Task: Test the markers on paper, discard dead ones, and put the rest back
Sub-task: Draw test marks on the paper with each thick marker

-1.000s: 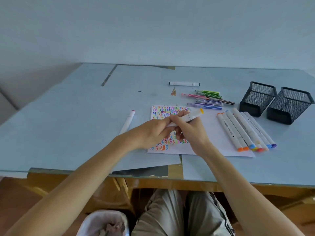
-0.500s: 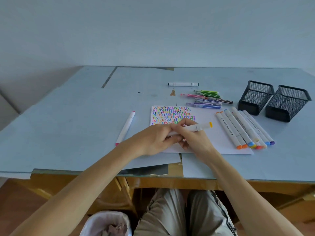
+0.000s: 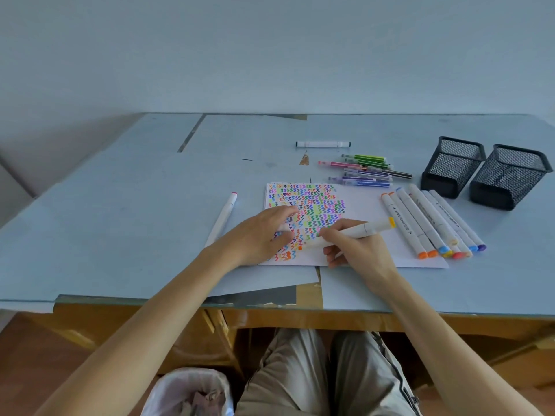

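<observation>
I see a pale blue tabletop (image 3: 120, 223) running back to a plain grey-blue wall, with a wooden frame under its near edge. A white paper (image 3: 369, 205) lies on it, its left part filled with coloured squiggles. My left hand (image 3: 264, 235) rests on the squiggles, fingers curled around a small cap I can barely make out. My right hand (image 3: 357, 247) pinches a white marker (image 3: 357, 231), its orange tip touching the paper and its yellow end pointing right. A row of white markers (image 3: 432, 223) lies on the paper's right edge; I cannot count them surely. Thin coloured pens (image 3: 366, 171) lie behind, and 2 black mesh holders (image 3: 483, 172) stand tilted at right. 1 marker (image 3: 223, 217) lies left of the paper, another (image 3: 322, 144) farther back. A lined bin (image 3: 189, 391) is cut off at the bottom edge, its contents unclear.
</observation>
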